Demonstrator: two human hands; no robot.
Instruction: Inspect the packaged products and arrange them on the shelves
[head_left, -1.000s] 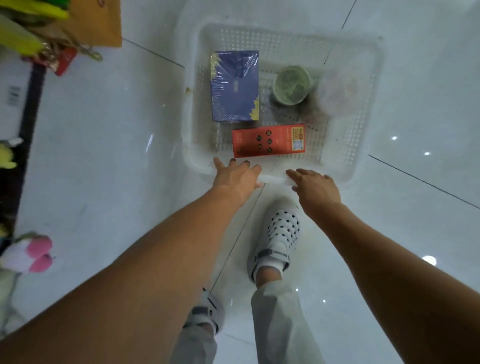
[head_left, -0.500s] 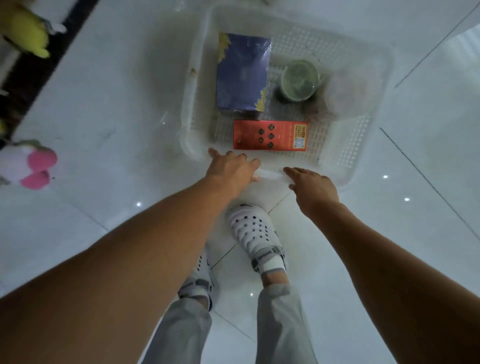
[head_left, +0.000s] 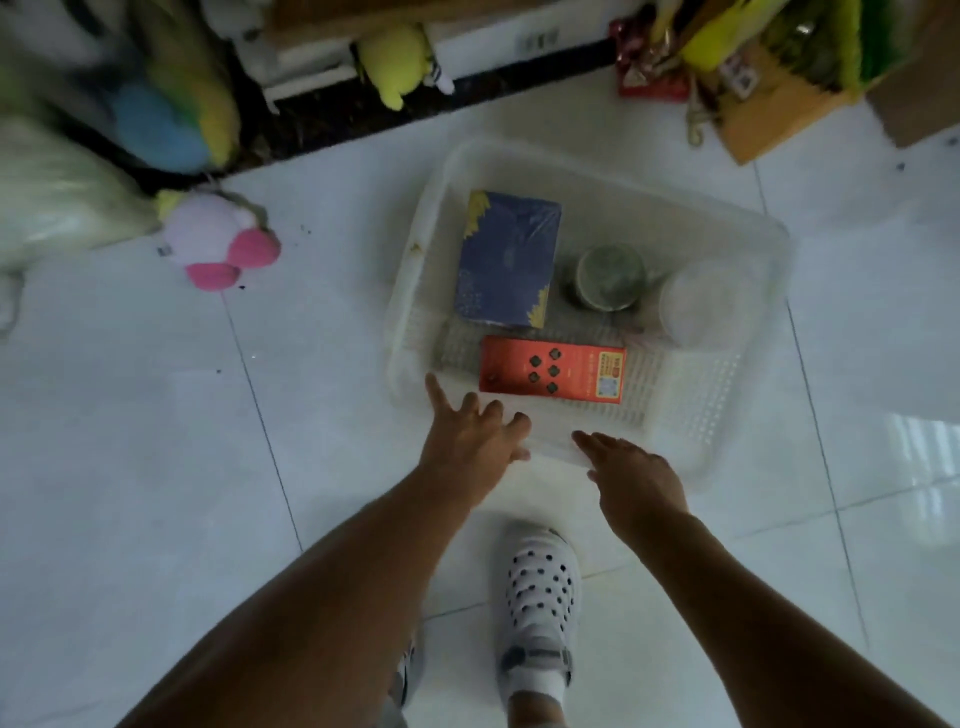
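Observation:
A white perforated plastic basket sits on the tiled floor. Inside lie a dark blue wrapped box, a flat red box, a round jar with a green lid and a cloudy clear tub. My left hand rests on the basket's near rim at its left corner, fingers spread. My right hand lies flat against the same rim further right, fingers extended. Neither hand holds a product.
A pink and white plush toy lies on the floor to the left, beside a white bag. A yellow plush and the shelf base run along the top. A cardboard box stands at the upper right. My white shoe is below the basket.
The basket now lies close to the shelf base, and the view has swung to show the shelf and toys. My fingers have gone from curled on the rim to spread.

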